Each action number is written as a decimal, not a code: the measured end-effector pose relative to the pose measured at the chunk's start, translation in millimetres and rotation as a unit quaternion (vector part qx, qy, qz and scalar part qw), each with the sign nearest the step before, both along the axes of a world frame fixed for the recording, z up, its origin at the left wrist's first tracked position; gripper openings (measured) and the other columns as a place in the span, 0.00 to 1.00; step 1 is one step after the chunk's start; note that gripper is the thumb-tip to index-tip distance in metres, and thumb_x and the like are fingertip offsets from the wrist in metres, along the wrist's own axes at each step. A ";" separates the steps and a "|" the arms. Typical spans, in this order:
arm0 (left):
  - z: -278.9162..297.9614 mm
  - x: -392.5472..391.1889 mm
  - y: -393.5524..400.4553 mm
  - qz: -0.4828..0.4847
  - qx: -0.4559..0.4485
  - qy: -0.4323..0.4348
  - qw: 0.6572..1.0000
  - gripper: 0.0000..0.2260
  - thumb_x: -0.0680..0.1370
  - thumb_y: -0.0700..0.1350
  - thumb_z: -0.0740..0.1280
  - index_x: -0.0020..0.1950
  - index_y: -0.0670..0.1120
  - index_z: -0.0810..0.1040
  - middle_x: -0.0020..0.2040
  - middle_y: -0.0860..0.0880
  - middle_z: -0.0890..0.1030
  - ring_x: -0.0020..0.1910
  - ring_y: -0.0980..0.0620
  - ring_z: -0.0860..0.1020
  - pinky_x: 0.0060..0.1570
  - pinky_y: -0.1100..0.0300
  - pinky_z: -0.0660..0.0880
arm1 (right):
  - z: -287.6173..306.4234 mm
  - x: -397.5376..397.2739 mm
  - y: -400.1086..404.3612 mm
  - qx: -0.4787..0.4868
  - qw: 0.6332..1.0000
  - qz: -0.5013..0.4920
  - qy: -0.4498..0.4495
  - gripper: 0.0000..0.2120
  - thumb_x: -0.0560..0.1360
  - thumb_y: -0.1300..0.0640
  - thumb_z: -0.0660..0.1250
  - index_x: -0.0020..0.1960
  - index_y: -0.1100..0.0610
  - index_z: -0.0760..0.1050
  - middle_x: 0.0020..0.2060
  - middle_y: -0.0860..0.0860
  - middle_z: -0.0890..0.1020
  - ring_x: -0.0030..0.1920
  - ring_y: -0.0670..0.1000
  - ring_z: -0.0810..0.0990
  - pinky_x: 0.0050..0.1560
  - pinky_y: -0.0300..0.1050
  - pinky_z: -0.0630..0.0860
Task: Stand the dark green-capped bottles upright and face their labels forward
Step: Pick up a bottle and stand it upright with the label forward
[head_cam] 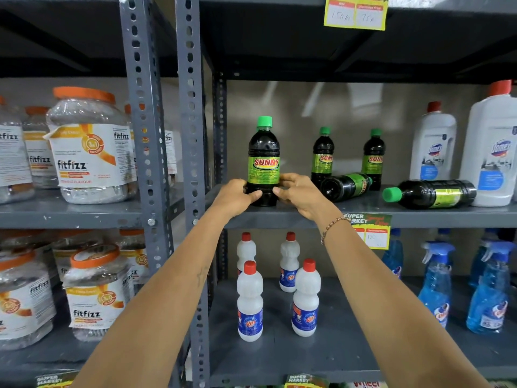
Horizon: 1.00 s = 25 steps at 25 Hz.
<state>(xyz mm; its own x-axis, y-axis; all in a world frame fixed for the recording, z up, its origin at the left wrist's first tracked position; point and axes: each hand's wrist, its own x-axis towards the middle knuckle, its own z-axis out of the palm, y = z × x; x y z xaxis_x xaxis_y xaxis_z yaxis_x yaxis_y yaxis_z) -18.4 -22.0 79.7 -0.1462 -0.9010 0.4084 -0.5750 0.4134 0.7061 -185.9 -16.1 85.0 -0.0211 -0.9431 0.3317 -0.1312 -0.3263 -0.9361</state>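
Both hands grip upright bottle (pixel 263 161) | toppled bottle (pixel 345 186) beside right hand (pixel 300 196)

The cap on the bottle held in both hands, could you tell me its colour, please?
Bright green cap, clearest in the head view.

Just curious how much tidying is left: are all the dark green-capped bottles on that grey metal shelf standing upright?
No, two dark green-capped bottles lie on their sides on the grey metal shelf.
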 end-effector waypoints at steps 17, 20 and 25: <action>-7.0 11.4 39.3 -0.023 -0.009 0.040 0.999 0.20 0.77 0.51 0.68 0.67 0.45 0.73 0.63 0.47 0.79 0.62 0.49 0.76 0.57 0.58 0.70 | -6.3 0.2 45.2 -0.037 0.999 0.006 0.040 0.21 0.77 0.68 0.64 0.69 0.63 0.68 0.64 0.58 0.77 0.65 0.53 0.75 0.62 0.44 0.73; -7.2 10.4 39.9 -0.018 -0.003 0.015 1.000 0.23 0.77 0.52 0.68 0.69 0.45 0.71 0.66 0.46 0.77 0.64 0.49 0.75 0.61 0.55 0.70 | -6.9 0.5 45.1 -0.036 0.999 0.009 0.040 0.21 0.77 0.67 0.64 0.69 0.63 0.68 0.63 0.58 0.77 0.63 0.52 0.75 0.56 0.40 0.74; -23.6 -4.2 59.1 0.076 -0.294 0.098 0.948 0.19 0.79 0.53 0.65 0.63 0.42 0.72 0.56 0.46 0.76 0.53 0.48 0.76 0.54 0.52 0.74 | -6.1 -7.0 45.6 -0.031 0.998 -0.056 -0.012 0.12 0.77 0.64 0.64 0.60 0.61 0.75 0.49 0.53 0.79 0.52 0.50 0.79 0.56 0.46 0.78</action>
<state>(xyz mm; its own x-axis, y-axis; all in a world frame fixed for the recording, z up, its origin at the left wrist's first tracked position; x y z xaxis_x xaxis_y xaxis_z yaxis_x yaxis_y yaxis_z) -22.6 37.1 56.1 0.0964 -0.5141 0.8523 -0.5412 0.6916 0.4783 -192.9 29.5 78.8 -0.1337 -0.9122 0.3873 -0.1468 -0.3682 -0.9181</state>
